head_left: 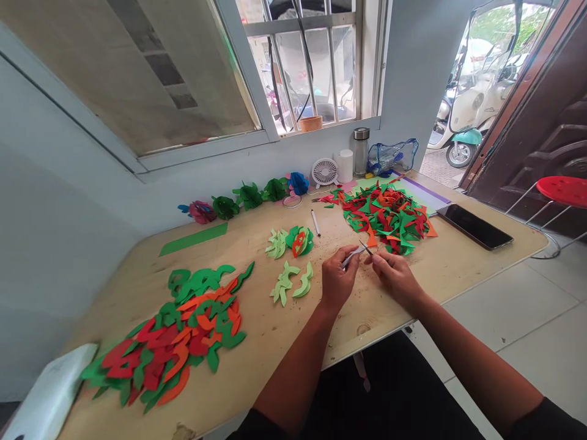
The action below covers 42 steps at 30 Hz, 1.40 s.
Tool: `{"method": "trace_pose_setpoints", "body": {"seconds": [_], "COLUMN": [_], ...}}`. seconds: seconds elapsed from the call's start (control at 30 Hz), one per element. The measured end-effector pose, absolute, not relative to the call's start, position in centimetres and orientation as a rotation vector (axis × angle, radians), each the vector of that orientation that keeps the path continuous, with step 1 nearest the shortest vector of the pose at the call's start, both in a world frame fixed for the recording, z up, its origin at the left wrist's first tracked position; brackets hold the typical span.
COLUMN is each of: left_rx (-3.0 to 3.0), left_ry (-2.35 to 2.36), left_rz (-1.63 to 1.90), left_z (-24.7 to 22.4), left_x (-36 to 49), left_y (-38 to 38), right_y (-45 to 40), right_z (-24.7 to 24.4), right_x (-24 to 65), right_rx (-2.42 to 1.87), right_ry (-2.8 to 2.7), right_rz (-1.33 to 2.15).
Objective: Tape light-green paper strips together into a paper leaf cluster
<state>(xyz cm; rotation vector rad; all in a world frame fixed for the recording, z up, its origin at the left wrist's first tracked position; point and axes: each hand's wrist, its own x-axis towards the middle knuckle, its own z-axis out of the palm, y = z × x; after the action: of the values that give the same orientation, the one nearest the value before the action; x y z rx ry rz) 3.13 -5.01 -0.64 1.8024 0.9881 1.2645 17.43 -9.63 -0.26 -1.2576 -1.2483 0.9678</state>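
Observation:
My left hand (339, 276) is closed round a slim pale-grey item (353, 255), whose kind I cannot make out. Opposite it, my right hand (394, 276) pinches a thin dark pointed stick (367, 248), its tip towards the grey item. Both hands are close together above the wooden table (266, 348), where small brown crumbs lie scattered. Left of my hands are light-green paper cut-outs (284, 282), with a folded green and orange paper piece (300, 241) behind them. A white pen (315, 222) lies just beyond my left hand.
Paper scraps (387, 214) are heaped behind my right hand, beside a black phone (474, 226). Many cut paper shapes (174, 342) cover the table's left part. Along the wall stand paper flowers (250, 195), a small fan (324, 173) and a glass bottle (361, 153).

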Motion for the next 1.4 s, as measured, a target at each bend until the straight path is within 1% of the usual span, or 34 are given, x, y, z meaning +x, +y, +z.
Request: {"method": "trace_pose_setpoints", "body": {"seconds": [0.1,0.2,0.6,0.73,0.97,1.4], "left_rx": [1.771,1.767,1.775,1.788,1.755,1.789], "left_ry": [0.989,0.999,0.99,1.003,0.975,1.01], "left_rz": [1.276,1.279,1.261,1.259,1.263,1.286], "left_z": [-0.4,-0.1,0.2,0.2,0.1,0.2], "left_x": [3.2,3.2,3.2,3.2,3.2,3.2], "left_y": [-5.2,-5.4,-5.5,-5.5,-5.3,-5.3], "right_y": [-9.6,-9.6,-9.6,-9.6,-9.5,-9.7], "right_z": [-0.3,0.0,0.3,0.0,-0.3,-0.9], "right_x": [17.4,17.4,17.5,17.4,17.4,17.1], "right_rx": [-1.131,-1.065,-1.043,-1.143,-1.353,-1.628], "right_ry": [-1.05,-0.954,-0.931,-1.035,-1.365,-1.515], "right_rz": [1.255,1.384,1.478,1.304,0.773,0.248]}}
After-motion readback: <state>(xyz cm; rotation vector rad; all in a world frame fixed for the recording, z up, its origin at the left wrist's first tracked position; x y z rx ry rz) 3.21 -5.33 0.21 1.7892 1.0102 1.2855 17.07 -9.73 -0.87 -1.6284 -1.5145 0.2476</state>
